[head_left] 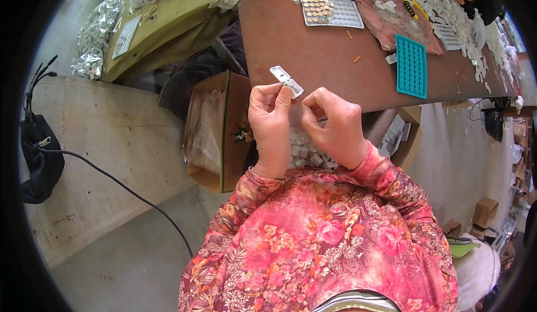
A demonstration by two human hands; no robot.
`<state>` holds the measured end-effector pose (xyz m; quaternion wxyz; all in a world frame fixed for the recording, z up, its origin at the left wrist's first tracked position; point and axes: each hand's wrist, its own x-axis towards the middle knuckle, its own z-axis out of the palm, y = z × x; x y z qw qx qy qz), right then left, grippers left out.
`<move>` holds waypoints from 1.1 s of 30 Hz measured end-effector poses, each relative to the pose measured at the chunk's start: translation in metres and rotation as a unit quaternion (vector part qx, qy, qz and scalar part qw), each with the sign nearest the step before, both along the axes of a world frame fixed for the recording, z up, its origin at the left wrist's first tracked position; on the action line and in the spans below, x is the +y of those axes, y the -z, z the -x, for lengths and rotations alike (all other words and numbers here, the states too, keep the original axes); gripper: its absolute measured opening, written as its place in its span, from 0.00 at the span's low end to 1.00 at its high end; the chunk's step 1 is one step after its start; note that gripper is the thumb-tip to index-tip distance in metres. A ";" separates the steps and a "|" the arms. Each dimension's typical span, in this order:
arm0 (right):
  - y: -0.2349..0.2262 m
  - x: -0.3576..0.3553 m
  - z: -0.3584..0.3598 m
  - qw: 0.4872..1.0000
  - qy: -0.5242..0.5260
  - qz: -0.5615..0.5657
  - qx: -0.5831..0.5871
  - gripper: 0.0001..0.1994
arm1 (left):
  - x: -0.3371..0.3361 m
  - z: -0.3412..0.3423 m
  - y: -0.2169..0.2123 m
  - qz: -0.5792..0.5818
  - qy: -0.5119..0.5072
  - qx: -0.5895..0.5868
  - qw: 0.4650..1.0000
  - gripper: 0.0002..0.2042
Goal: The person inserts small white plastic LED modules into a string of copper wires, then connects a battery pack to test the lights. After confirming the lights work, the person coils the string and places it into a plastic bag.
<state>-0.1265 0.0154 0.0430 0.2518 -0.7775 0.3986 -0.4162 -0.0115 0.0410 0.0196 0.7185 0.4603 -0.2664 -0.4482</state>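
White, a small open case sits pinched in the left fingers, before the desk; beside it the right fingers curl close, contents impossible to tell. Handling it seems the current step; any next move probably calls for a steady left pinch.

A black bag and cable are at left, a small cardboard box far right.

The hinged case looks smooth plastic, the box matt cardboard.
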 end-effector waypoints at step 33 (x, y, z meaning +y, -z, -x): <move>0.028 -0.236 0.036 0.961 0.125 0.077 0.235 0.07 | -0.043 -0.001 0.020 0.037 0.261 0.289 0.921 0.05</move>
